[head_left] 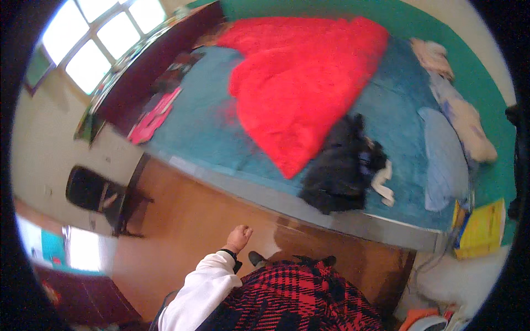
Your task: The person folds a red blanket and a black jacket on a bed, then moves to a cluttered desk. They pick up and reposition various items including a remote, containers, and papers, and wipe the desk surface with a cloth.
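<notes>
My left hand [239,237] hangs over the brown floor in front of the bed platform, its fingers curled into a loose fist with nothing showing in them. A white sleeve [200,295] and a dark band at the wrist lead up to it. Red and black plaid cloth [309,298] covers my front, and a dark shoe [257,258] peeks out beyond it. My right hand does not show. Closest ahead is the platform's edge, where a dark bundled garment [337,171] lies. A bright red blanket [298,83] spreads over the teal bed cover [204,116], one corner pointing toward me.
Pink clothing [154,116] lies at the bed's left end. Along the right wall are a light blue pillow [443,160] and folded bedding [464,116]. A black chair [91,190] stands left, a yellow box [481,229] right. Cables [428,267] run below the box.
</notes>
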Available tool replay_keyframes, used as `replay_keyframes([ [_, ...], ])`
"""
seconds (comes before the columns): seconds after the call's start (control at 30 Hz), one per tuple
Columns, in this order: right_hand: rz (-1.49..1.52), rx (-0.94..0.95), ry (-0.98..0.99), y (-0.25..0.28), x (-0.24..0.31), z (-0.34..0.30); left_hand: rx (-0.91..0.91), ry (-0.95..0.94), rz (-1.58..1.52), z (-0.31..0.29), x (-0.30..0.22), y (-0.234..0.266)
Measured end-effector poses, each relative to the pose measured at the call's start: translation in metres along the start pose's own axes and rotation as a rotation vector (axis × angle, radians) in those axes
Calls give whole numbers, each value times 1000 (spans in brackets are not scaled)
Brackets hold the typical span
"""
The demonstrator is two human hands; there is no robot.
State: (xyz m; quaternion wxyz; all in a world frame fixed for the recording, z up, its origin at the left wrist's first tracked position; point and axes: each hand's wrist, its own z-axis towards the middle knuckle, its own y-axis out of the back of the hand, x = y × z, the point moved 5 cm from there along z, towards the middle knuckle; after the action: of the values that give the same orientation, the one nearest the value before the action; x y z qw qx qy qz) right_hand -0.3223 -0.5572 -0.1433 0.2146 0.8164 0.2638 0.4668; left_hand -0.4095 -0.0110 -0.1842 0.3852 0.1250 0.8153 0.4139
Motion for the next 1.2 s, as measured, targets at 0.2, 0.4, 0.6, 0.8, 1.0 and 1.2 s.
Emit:
replay_keyframes([
  [0.2,-308,434,256,-146,155,6,72,74,35,-9,150,90],
  [0.4,-697,731,717,-314,341,8,100,-67,42,37,168,177],
  [0.6,-574,1056,1486,-490,486,-82,7,-335,-536,93,108,228],
  [0.8,-119,1343,1387,-618,581,-144,3,-10,-699,101,187,309],
  [1.0,-30,1845,761,-745,610,-195,-432,212,-939,103,287,377],
  [1.2,-107,1855,758,-827,655,-262,-107,-32,-361,143,336,442],
])
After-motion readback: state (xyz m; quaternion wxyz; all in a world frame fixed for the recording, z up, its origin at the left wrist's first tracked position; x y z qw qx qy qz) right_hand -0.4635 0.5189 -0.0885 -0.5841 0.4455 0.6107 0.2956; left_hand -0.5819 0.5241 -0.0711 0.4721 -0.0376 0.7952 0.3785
